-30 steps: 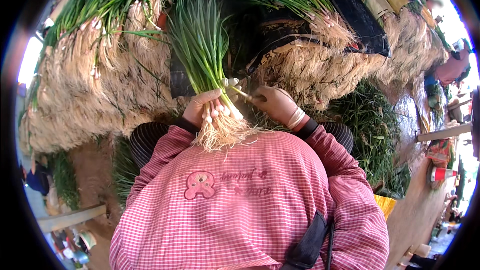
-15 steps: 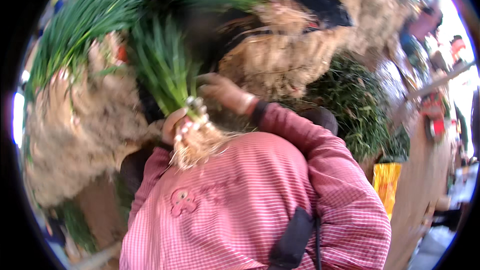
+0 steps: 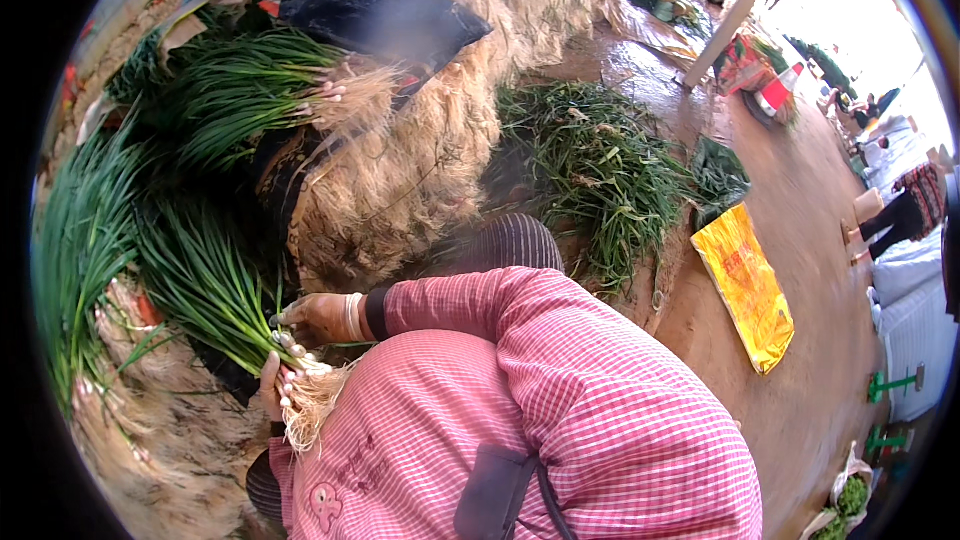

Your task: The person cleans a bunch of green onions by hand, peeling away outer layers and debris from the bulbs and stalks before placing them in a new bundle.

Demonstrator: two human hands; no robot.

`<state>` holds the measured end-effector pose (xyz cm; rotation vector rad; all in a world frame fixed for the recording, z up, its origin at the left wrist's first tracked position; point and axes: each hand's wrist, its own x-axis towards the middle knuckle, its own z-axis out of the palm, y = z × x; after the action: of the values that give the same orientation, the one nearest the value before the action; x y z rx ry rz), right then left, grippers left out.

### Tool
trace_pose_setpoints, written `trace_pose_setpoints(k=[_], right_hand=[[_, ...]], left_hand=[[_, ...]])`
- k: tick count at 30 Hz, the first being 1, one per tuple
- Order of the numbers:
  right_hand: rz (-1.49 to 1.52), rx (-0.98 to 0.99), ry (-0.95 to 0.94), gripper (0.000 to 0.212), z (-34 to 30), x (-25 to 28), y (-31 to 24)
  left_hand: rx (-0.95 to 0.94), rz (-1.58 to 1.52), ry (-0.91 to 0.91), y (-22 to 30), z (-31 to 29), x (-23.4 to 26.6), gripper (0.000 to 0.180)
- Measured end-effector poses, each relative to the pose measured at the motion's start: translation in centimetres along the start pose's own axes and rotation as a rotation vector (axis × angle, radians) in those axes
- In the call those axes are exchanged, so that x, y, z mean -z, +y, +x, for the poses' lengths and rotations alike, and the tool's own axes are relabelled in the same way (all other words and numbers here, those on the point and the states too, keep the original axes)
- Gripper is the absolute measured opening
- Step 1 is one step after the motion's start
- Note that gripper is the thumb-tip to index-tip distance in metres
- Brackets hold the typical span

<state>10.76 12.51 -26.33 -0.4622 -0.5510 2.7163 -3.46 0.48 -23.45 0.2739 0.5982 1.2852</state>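
The view has swung left since the earlier frame. The left hand [image 3: 272, 387] is closed round a bunch of green onions [image 3: 215, 290] near the bulbs, roots hanging free — the right hand [image 3: 318, 317] pinches the stalks, steadying them against the lap.

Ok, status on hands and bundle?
Left hand gripping green spring onion bundle near the white bulbs. Right hand on its stems. Nothing blocking.

left hand [image 3: 272, 387] mostly hidden behind the spring onion bunch [image 3: 215, 295] and pink checked shirt [image 3: 560, 420]; grip unclear. right hand [image 3: 318, 317]: fingertips buried among the white bulbs. black sheet [image 3: 385, 25] smeared by blur. distant person [image 3: 905, 210] cut off at right rim.
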Motion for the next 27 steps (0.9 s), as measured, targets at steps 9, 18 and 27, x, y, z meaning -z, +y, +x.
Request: trace_pose_setpoints(k=[9, 18, 27], right_hand=[[-0.191, 0.461, -0.036, 0.018, -5.0, 1.0, -2.2], [-1.913, 0.209, 0.287, 0.022, -10.5, 6.7, -5.8], [-0.480, 0.045, -0.042, 0.045, -6.1, 1.4, -0.5]], left_hand=[[-0.019, 0.287, 0.150, 0.9, 0.3, 0.3, 0.015], [-0.054, 0.102, -0.333, 1.1, 0.2, -1.8, 0.017], [-0.149, 0.116, -0.252, 3.0, 4.3, 3.6, 0.021]])
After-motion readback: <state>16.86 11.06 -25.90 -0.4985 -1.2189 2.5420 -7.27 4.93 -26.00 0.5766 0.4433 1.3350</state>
